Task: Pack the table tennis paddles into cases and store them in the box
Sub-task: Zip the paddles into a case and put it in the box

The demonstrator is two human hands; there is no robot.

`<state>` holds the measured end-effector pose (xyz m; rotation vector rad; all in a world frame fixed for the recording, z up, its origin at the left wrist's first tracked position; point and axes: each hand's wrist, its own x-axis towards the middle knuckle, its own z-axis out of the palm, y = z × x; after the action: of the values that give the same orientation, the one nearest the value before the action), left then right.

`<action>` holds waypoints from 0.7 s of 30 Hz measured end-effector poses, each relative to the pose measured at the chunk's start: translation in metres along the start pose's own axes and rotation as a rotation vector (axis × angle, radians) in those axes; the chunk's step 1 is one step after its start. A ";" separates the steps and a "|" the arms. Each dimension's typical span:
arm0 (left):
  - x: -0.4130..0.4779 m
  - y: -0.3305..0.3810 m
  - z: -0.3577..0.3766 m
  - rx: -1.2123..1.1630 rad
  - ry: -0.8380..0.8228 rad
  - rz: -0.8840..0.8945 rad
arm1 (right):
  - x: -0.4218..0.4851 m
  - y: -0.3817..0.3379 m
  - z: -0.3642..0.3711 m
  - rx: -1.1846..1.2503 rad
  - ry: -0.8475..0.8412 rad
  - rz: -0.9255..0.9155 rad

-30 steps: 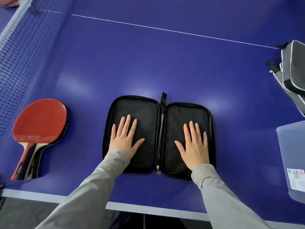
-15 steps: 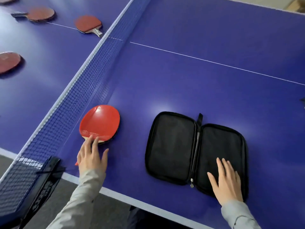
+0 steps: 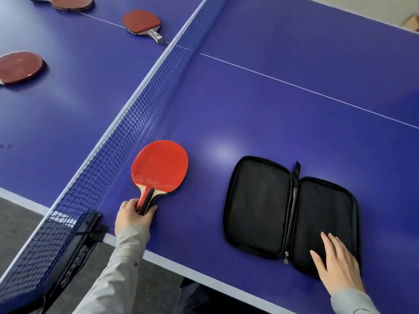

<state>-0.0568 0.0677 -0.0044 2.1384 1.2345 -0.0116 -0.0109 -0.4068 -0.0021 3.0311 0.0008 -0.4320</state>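
Left hand [image 3: 132, 217] now around paddle [image 3: 159, 168]

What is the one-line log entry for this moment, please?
left hand: grips paddle handle | right hand: flat on open case | paddle: on table

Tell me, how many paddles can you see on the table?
4. One bright red paddle held by the left hand beside the net; three beyond the net. More may lie outside the view.

red paddle [image 3: 159, 166] flat, black case [image 3: 290, 214] open
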 end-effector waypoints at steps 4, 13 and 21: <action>0.002 0.001 0.001 -0.003 -0.004 -0.022 | -0.002 -0.011 -0.006 -0.006 0.016 0.056; -0.005 0.008 0.002 -0.077 0.038 -0.034 | -0.002 0.000 -0.008 0.021 0.136 0.095; -0.036 0.042 0.007 -0.118 0.067 0.031 | -0.004 0.027 -0.007 0.049 0.092 0.141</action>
<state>-0.0421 0.0220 0.0240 2.0700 1.2094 0.1437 -0.0128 -0.4332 0.0078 3.0700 -0.2197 -0.2843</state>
